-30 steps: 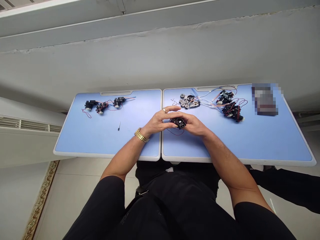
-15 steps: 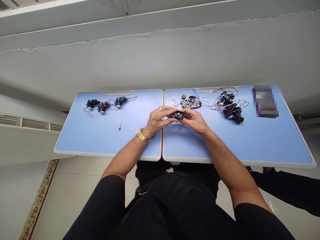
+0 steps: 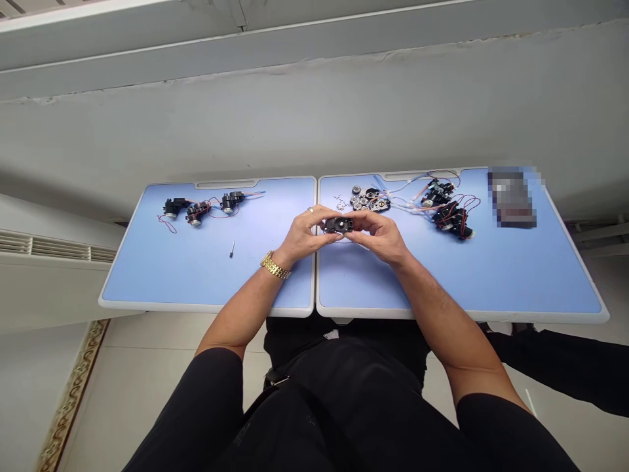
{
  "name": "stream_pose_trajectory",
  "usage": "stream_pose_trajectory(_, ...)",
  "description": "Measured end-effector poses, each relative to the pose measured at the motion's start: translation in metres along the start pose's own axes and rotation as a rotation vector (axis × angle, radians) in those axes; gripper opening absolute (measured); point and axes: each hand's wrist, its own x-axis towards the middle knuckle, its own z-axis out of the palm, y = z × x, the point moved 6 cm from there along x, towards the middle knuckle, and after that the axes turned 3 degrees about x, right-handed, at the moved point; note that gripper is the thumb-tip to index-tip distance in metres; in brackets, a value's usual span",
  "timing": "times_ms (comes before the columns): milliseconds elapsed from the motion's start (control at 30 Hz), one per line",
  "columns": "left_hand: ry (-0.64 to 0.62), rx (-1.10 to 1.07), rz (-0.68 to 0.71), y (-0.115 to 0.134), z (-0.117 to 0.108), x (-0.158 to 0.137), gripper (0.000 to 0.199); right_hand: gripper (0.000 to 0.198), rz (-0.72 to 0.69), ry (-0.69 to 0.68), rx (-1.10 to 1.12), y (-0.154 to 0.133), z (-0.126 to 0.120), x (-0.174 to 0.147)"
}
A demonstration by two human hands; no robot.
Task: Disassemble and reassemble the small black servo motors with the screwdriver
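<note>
A small black module (image 3: 339, 225) sits up between two bare hands, over the near-left part of the right table (image 3: 466, 282), just beside the seam where the two blue tops meet. A pale round spot shows at its middle, and a thin wire (image 3: 339, 242) dips below it. The left hand (image 3: 305, 235) pinches its left end between thumb and fingers, a ring on one finger; the right hand (image 3: 383, 239) pinches the other end the same way, thumb along the lower edge and fingers behind. I can't make out the finer detail between the fingertips

Just beyond the hands, tiny screws (image 3: 340, 202) lie scattered, and next to them a cluster of round silvery parts (image 3: 357, 198) touches an open black housing (image 3: 379, 202). Blue tubing (image 3: 405, 196) runs from there to a pile of black assemblies (image 3: 452, 221) tangled with red wires. Farther right lies a dark rectangular object (image 3: 514, 200), blurred out

A gold watch (image 3: 275, 265) circles the left wrist. Over on the left table (image 3: 162, 275), a small screwdriver (image 3: 232, 250) lies alone, well apart from the hand, and behind it three wired black units (image 3: 198, 213) make a loose row near the far edge
</note>
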Motion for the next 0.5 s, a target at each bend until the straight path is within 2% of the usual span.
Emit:
stream_pose_trajectory(67,-0.035,-0.056,-0.053,-0.004,0.001,-0.001,0.046,0.049,0.009,-0.056,-0.006,-0.002,-0.003,0.002)
stream_pose_trajectory(133,-0.019,-0.085,-0.09,-0.008,-0.001,-0.002,0.047,0.049,0.002,-0.052,-0.043,-0.003,-0.015,0.005)
stream_pose_trajectory(167,0.003,-0.089,-0.101,-0.009,-0.002,-0.002,0.046,0.048,-0.015,0.011,-0.074,-0.004,-0.027,0.007)
stream_pose_trajectory(267,0.06,-0.062,-0.118,-0.011,-0.007,-0.001,0.041,0.038,-0.066,0.432,-0.245,-0.004,-0.079,0.007)
stream_pose_trajectory(300,0.08,-0.045,-0.116,-0.011,-0.008,-0.001,0.04,0.033,-0.069,0.529,-0.354,-0.003,-0.092,0.005)
stream_pose_trajectory(333,0.103,-0.028,-0.111,-0.011,-0.01,0.0,0.038,0.027,-0.061,0.557,-0.465,0.0,-0.1,0.006)
stream_pose_trajectory(400,0.143,-0.001,-0.102,-0.011,-0.012,0.0,0.037,0.021,-0.051,0.513,-0.651,0.008,-0.106,0.008)
stream_pose_trajectory(500,0.163,0.023,-0.09,-0.01,-0.012,0.001,0.037,0.03,-0.088,0.373,-0.85,0.018,-0.099,0.012)
